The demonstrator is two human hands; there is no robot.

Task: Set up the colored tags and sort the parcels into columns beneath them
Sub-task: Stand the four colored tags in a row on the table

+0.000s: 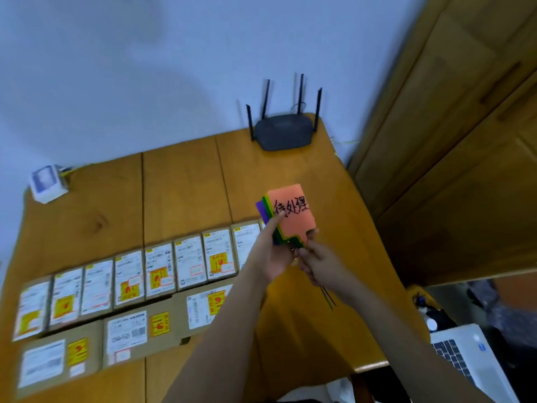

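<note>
Two bare forearms reach up from the bottom of the frame to a fanned stack of colored tags (pixel 290 216) held above the right half of a wooden table (pixel 186 187). The left hand (pixel 271 254) grips the stack from the side, its index finger laid across the orange top tag, which carries black handwritten characters; green, yellow and purple edges peek out behind it. The right hand (pixel 316 261) pinches at the stack's lower end, where thin dark ties (pixel 328 295) dangle below the fingers. With the tags only loosely fanned and pulled at from the bottom, the likeliest trouble appears to be the whole bundle slipping free at once, or the ties tangling so that two tags come away together. Any tag dropped from here could land on the parcels (pixel 189 261), which stand in a close row just left of the hands, with larger cartons (pixel 125 335) lying in front of them, and so muddle which column is which. None of the tags has yet been set down, so the sorting has not begun. On the table's far right corner sits a black router (pixel 283 132) with four aerials; a small white device (pixel 48 183) stands at the far left edge against a pale blue wall (pixel 116 68). Wooden cabinet doors (pixel 450 141) fill the right side, and a laptop (pixel 470 359) shows at lower right.
</note>
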